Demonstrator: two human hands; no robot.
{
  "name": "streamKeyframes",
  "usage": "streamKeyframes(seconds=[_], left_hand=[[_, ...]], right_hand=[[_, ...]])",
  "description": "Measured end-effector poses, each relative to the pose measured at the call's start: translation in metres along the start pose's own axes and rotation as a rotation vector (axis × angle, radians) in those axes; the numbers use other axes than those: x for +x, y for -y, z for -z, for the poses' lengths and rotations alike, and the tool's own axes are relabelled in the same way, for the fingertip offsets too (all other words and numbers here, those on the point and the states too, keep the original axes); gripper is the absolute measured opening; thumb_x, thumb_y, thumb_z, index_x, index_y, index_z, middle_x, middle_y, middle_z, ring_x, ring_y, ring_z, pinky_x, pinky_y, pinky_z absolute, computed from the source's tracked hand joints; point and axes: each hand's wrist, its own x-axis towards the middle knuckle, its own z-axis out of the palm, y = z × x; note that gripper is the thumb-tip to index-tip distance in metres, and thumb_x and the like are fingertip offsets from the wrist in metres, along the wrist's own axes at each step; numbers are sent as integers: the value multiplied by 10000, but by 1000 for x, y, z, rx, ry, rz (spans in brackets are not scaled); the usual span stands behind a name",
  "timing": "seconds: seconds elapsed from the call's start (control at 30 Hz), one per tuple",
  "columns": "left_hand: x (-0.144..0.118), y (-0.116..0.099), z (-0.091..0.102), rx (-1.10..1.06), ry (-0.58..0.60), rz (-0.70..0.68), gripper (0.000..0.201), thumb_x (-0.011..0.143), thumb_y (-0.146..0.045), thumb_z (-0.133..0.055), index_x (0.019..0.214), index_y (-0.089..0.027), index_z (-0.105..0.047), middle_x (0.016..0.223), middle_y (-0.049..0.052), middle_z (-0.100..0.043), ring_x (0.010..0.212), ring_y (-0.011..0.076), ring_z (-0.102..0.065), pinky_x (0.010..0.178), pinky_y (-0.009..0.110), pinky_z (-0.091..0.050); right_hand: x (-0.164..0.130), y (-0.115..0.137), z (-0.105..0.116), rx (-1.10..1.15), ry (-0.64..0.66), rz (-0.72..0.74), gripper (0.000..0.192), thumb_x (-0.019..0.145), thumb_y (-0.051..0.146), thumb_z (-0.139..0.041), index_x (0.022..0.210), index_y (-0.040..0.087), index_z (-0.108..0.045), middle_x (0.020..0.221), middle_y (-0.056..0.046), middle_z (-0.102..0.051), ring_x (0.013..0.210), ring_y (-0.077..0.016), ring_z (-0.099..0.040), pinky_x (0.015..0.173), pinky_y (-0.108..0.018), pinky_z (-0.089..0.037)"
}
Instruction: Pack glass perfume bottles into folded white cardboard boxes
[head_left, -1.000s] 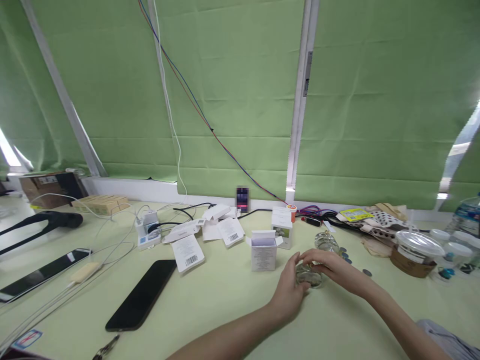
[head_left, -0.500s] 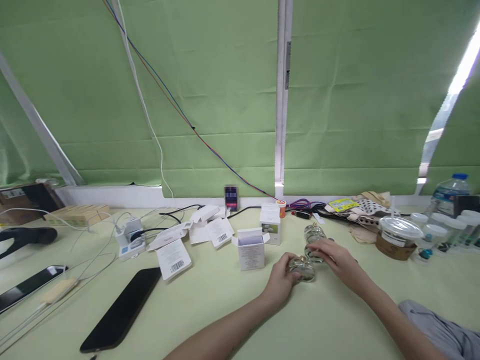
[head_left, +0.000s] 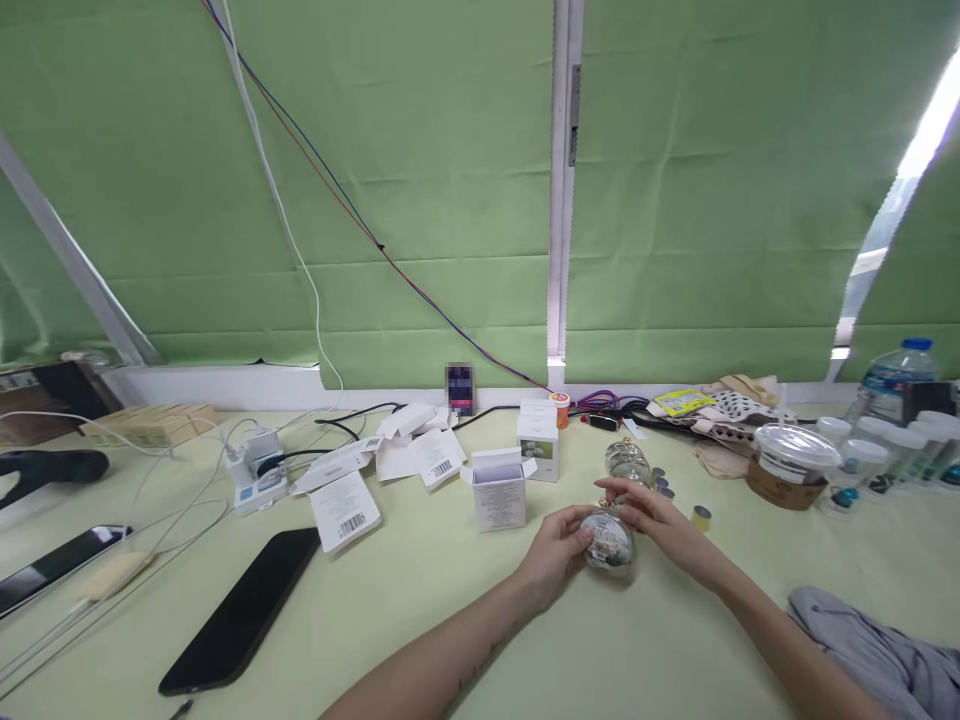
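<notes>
My left hand is closed on the left edge of a round, clear, shiny object with a small gold knob on top, tilted so its flat face shows. My right hand has its fingers pinched at the object's upper right edge, near the knob. Behind my right hand stand similar round clear objects, partly hidden by the fingers. Several small dark discs lie beside them. A small yellow-topped cylinder sits right of my right hand.
An open white box stands left of my hands, a closed white box behind it. Flattened cartons and a black phone lie farther left. At right are a lidded cup, clear containers and grey cloth.
The round object has been tipped up so its face shows. My right hand has moved left from the objects behind onto the held one, uncovering the dark discs and the yellow-topped cylinder.
</notes>
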Motion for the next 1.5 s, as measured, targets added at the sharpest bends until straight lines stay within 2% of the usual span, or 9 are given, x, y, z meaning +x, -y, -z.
streamKeyframes(seconds=[0.13,0.33,0.7,0.93,1.03,1.1,1.2,1.33,1.5], left_hand=[[-3,-1,1,-217,133,136,339,728,-267,-755,1007,-133,-618,973,103,-657,833,175,-631,750,295,-463],[-5,-3,2,-260,275,228,293,755,-231,-729,994,-126,-595,936,87,-639,815,155,-633,708,247,-451],[-9,-5,-12,217,116,-121,490,798,-497,-621,1148,-154,-623,1153,130,-627,1163,276,-510,996,382,-360],[-14,-12,-19,563,8,-250,353,728,-214,-677,1077,-165,-673,1062,78,-688,1006,256,-601,893,356,-463],[-13,-9,-11,559,-60,-233,382,715,-182,-671,1096,-157,-673,1084,84,-691,1026,260,-609,931,365,-458],[-13,-7,-3,555,-74,-219,388,700,-188,-691,1087,-158,-679,1101,87,-688,1039,265,-608,950,372,-449],[-13,-8,6,512,-67,-184,402,693,-194,-703,1093,-161,-675,1097,95,-691,1029,264,-615,935,377,-455],[-15,-12,12,421,-96,-135,420,671,-212,-731,1082,-146,-671,1066,109,-696,998,259,-622,891,371,-468],[-14,-14,17,415,-92,-143,405,622,-72,-678,1014,-170,-663,1000,60,-690,963,230,-603,841,330,-455]], right_hand=[[-4,-2,-11,341,90,-97,352,830,443,-594,1141,277,-605,1068,-23,-580,771,-124,-539,706,-255,-450],[-2,-8,-21,472,32,-90,253,766,400,-685,922,208,-640,774,22,-586,507,-47,-359,473,-190,-320],[-8,10,-26,-43,-144,66,193,829,331,-566,967,206,-618,814,-17,-642,670,-145,-540,620,-265,-431],[-11,9,-44,-305,-283,188,159,840,324,-557,926,206,-621,811,-26,-661,553,-134,-514,585,-276,-448],[-8,10,-23,-343,-360,217,223,856,392,-522,915,200,-621,860,-44,-666,547,-136,-534,585,-282,-460],[-6,6,3,-454,-537,189,283,879,432,-461,898,195,-615,868,-61,-656,647,-172,-575,647,-303,-460],[-6,-11,46,-786,-645,-21,312,860,458,-441,903,194,-603,966,-96,-622,800,-238,-599,703,-354,-441],[-10,-44,77,-922,-382,-368,317,687,324,-631,946,145,-591,1043,-162,-586,788,-256,-619,630,-329,-430],[-12,-42,71,-886,-240,-371,51,662,203,-613,697,194,-577,749,-66,-656,724,-244,-620,586,-294,-388]])
